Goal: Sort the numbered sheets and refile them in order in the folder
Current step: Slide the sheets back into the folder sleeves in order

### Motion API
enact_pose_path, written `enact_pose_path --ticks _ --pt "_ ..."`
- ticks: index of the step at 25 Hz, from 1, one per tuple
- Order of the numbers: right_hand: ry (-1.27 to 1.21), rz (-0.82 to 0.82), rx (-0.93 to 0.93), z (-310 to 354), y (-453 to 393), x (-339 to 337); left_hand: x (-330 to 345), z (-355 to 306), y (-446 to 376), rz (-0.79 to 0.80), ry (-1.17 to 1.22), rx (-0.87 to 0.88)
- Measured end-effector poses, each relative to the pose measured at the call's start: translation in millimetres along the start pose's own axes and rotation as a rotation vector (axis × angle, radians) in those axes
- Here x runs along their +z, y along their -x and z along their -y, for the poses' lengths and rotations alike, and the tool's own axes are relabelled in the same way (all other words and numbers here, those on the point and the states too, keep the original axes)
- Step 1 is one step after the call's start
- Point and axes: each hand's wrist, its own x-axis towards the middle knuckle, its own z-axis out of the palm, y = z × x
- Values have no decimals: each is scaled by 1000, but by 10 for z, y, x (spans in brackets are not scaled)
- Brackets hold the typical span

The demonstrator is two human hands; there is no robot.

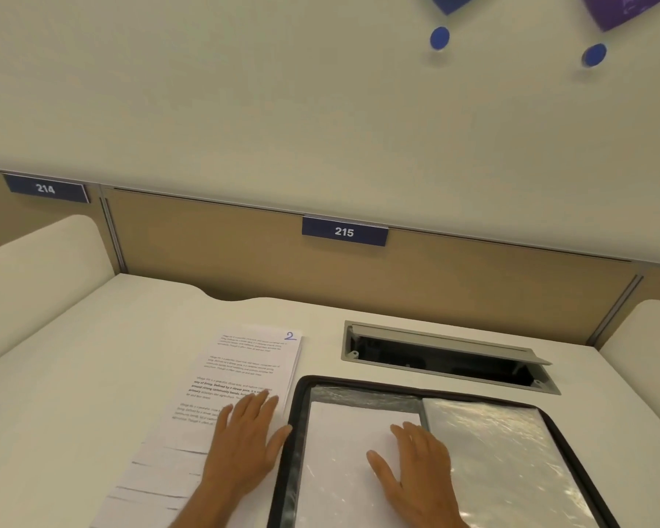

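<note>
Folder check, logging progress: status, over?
Left hand flat on the sheets, number 2 on top. Right hand flat on a white sheet in the open folder. Nothing in the way.

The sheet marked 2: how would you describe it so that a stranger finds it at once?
On the white desk, left of the open black-edged folder, lies a fanned pile of printed sheets. The sheet marked 2 is on top, under the left hand. Only it shows a blue handwritten 2 in its top right corner.
</note>
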Motion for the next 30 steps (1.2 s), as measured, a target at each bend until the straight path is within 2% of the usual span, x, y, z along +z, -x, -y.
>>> enact_pose_path --ticks 4,9,20,24,30 --pt "-273 56 -84 527 -408 -37 29 440 -202 90 -47 -45" --pt "-360 140 -184 1102 -1038 -50 270 648 -198 146 -36 -53" --pt "-126 277 -294 1673 -1981 140 527 716 -238 -10 -44 -53" --pt "13 320 -264 1742 -2099 207 555 722 -236 -15 -58 -52" --pt "41 338 -286 1737 -2088 274 540 718 -244 -35 -74 -47"
